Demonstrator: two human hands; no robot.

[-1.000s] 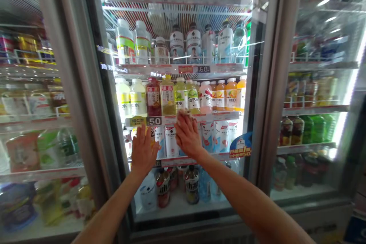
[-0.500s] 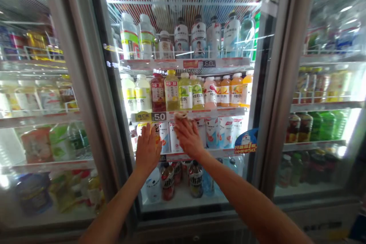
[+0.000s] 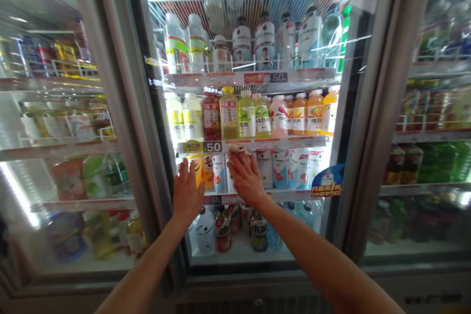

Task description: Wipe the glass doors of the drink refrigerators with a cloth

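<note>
My left hand (image 3: 187, 194) lies flat with spread fingers against the glass door (image 3: 324, 122) of a drinks cooler, at the height of a row of white bottles. My right hand (image 3: 246, 176) presses a small crumpled cloth (image 3: 240, 149) onto the same glass, just beside the left hand, level with the shelf edge that carries a "5.0" price tag (image 3: 212, 146). Behind the glass stand rows of coloured drink bottles (image 3: 247, 115).
A metal door frame (image 3: 110, 98) stands to the left and another door frame (image 3: 382, 108) to the right, each with a further glass door and stocked shelves behind it. A blue sticker (image 3: 326, 182) sits low on the middle door.
The view has shifted slightly, so the cooler sits further right in frame. Both hands stay on the glass, the right one with the cloth a little lower than before.
</note>
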